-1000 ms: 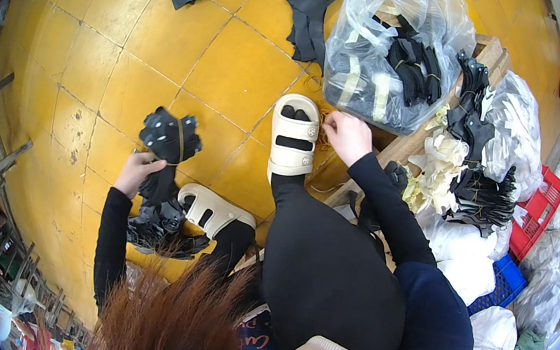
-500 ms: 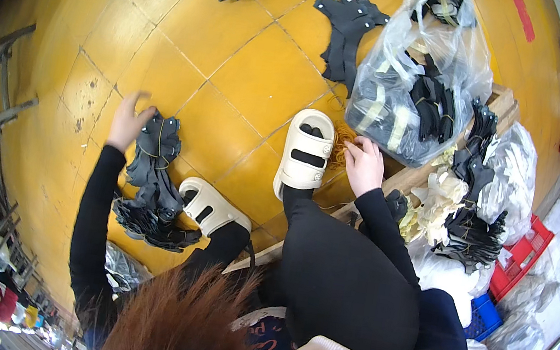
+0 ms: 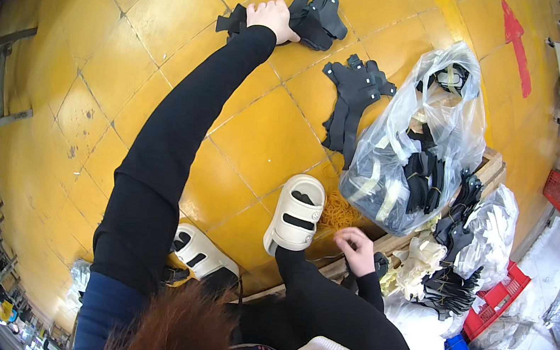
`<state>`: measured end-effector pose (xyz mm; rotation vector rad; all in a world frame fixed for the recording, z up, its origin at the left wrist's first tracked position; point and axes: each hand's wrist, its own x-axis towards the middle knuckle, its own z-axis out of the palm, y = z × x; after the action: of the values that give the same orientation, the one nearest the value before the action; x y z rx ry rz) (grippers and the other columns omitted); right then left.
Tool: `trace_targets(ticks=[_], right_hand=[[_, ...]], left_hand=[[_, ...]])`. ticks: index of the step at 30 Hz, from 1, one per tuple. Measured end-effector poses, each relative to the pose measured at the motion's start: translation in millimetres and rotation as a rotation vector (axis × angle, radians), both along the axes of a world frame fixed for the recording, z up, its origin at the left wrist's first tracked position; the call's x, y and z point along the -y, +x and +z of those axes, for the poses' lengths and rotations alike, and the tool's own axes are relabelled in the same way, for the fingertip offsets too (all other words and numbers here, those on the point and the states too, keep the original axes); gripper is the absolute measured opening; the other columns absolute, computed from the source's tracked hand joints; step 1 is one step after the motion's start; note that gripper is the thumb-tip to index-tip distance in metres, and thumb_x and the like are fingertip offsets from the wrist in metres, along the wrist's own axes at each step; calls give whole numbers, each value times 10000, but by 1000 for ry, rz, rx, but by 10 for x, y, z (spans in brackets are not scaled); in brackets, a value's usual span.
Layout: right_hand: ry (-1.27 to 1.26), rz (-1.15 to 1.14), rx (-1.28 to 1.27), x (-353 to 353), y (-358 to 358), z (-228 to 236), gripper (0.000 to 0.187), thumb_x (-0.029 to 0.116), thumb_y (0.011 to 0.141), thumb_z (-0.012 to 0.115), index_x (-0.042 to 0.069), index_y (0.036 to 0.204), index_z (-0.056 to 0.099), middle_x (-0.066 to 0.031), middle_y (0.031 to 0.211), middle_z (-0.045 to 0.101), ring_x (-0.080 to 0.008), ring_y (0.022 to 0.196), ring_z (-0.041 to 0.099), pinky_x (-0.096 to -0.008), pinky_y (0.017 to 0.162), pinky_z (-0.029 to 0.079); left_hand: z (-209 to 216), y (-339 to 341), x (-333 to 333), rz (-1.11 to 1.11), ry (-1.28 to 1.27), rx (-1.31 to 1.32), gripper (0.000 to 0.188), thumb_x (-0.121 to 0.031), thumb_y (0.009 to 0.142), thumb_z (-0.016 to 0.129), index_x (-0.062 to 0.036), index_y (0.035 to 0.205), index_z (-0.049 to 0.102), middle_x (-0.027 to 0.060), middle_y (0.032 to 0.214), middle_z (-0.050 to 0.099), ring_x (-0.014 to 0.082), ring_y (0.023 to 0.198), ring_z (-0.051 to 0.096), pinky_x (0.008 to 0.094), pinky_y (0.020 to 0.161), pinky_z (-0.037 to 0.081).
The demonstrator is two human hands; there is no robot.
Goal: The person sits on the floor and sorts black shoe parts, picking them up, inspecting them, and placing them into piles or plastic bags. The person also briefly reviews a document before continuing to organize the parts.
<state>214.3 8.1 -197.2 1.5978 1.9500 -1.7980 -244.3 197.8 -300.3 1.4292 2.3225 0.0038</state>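
My left arm stretches far forward, and my left hand [image 3: 273, 19] has its fingers wrapped over a stack of black cut fabric pieces [image 3: 319, 26] lying on the floor. Closer to me, a second black stack [image 3: 353, 96] lies spread at one end beside the clear plastic bag. My right hand [image 3: 355, 249] is curled with thumb and fingers together, just behind a heap of yellow rubber bands [image 3: 338, 210]. Whatever those fingers may hold is too small to make out.
A clear plastic bag [image 3: 376, 178] of bundled black pieces stands right of the rubber bands, against a wooden edge [image 3: 492, 165]. More black pieces [image 3: 449, 292] and pale scraps [image 3: 419, 263] lie at the right, near a red crate [image 3: 502, 299]. My cream sandals [image 3: 297, 213] rest on yellow tiles.
My left hand has swung from the banded bundle at the near left to the far stack. My right hand has drawn back from the rubber bands. The view has shifted, and that bundle is out of sight.
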Motion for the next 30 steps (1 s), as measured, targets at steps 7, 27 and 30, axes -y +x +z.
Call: trace_targets(ticks=[7, 27, 30], right_hand=[[-947, -140, -653, -7, -291, 300, 109, 74, 809, 651, -35, 812, 659, -86, 806, 624, -196, 782, 571, -316, 777, 417], [284, -130, 279, 150, 107, -441, 205, 127, 829, 615, -18, 952, 692, -195, 983, 675, -290, 900, 663, -332, 825, 496], [182, -251, 322, 161, 114, -448, 208, 133, 831, 621, -18, 957, 692, -184, 871, 687, -287, 789, 671, -328, 763, 511]], left_hand=[[-141, -5, 81, 8, -128, 250, 635, -397, 622, 780, -23, 1102, 597, 165, 1085, 633, 305, 1070, 576, 395, 886, 478], [799, 829, 1744, 426, 796, 1823, 516, -112, 708, 756, -30, 1169, 540, 82, 1212, 552, 235, 1185, 477, 355, 1039, 327], [1069, 1008, 1857, 457, 1005, 1888, 571, -258, 695, 782, -63, 1160, 513, 79, 1134, 544, 259, 1153, 475, 397, 1020, 335]])
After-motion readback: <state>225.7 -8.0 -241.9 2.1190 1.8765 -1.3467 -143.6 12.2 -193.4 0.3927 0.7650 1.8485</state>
